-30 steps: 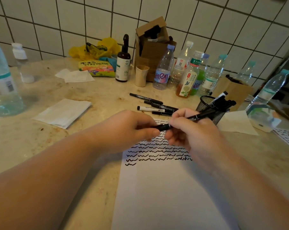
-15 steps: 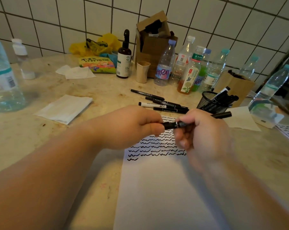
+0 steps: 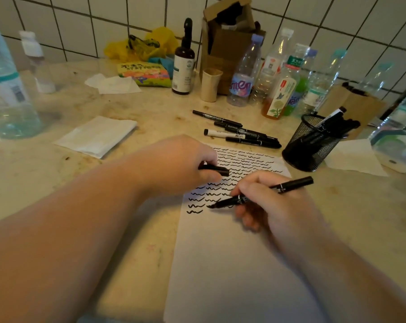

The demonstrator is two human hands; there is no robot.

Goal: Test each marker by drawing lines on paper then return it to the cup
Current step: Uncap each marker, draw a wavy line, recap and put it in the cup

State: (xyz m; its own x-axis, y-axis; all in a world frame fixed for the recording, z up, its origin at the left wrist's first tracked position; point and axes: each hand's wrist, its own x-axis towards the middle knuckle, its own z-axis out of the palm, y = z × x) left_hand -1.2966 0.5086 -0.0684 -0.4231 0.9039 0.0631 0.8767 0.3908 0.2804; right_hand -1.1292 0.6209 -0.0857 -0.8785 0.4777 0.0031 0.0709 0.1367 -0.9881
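My right hand [image 3: 269, 206] grips an uncapped black marker [image 3: 290, 184], its tip touching the white paper [image 3: 232, 264] just below rows of black wavy lines. My left hand [image 3: 181, 164] rests on the paper's top left corner and pinches the marker's black cap [image 3: 215, 170]. A black mesh cup [image 3: 307, 148] with several markers in it stands beyond the paper at the right. Several more black markers [image 3: 241, 134] lie loose on the counter just behind the paper.
Plastic bottles [image 3: 279, 80], a brown dropper bottle [image 3: 183, 66], a small beige cup [image 3: 210, 85] and a cardboard box [image 3: 227, 40] crowd the tiled back wall. A folded napkin [image 3: 97, 136] lies left, with a large water bottle [image 3: 6, 89] beyond it. Another napkin [image 3: 353, 157] lies right of the mesh cup.
The cap has come off the marker and stays in my left hand. My right hand has swung the marker down and put its tip on the paper.
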